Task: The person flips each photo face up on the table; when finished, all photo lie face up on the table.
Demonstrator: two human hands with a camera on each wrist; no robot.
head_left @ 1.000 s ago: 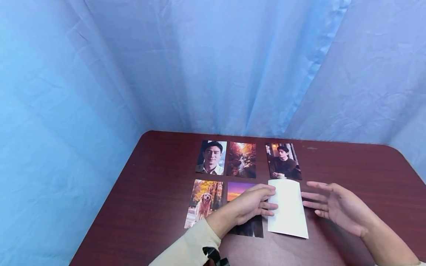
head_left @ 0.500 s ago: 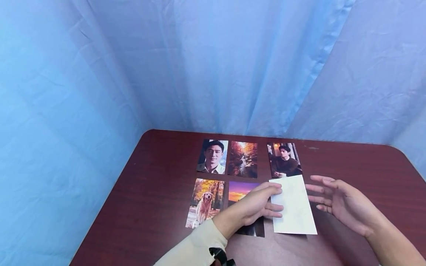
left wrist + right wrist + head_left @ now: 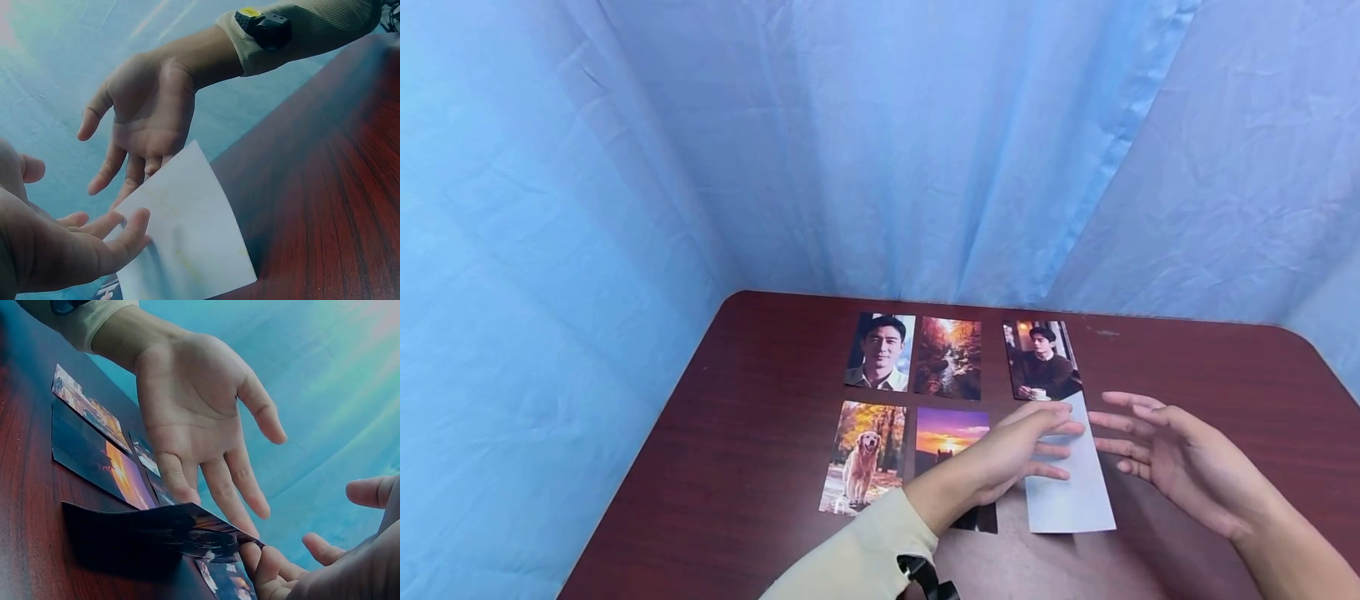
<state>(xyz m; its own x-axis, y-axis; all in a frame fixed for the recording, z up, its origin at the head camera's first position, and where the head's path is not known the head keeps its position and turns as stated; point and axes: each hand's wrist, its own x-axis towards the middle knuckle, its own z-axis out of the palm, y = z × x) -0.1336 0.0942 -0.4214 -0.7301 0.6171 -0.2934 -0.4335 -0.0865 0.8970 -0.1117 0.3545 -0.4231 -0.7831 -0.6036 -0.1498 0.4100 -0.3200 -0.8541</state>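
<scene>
A photo card (image 3: pixel 1071 508) shows its white back and is tilted, its near edge raised off the table in the right wrist view. My left hand (image 3: pixel 1003 458) reaches across it with fingers nearly straight, the fingertips over the white side. At the card's right edge, my right hand (image 3: pixel 1187 471) has its palm turned inward and fingers spread. The right wrist view has right fingertips (image 3: pixel 265 559) right at the card's far corner, with the dark printed side (image 3: pixel 181 528) facing down. Partly behind my left forearm lies a sunset photo (image 3: pixel 951 429).
A dog photo (image 3: pixel 863 467) lies left of the sunset. Behind are a portrait photo (image 3: pixel 882 354), an autumn stream photo (image 3: pixel 949 358) and a photo of a seated person with a cup (image 3: pixel 1043 362). Blue curtains (image 3: pixel 887 150) hang around the dark red table (image 3: pixel 737 433).
The white-backed card has lifted and shifted slightly right. My left hand has moved right across it, uncovering more of the sunset photo; my right hand has moved slightly right too.
</scene>
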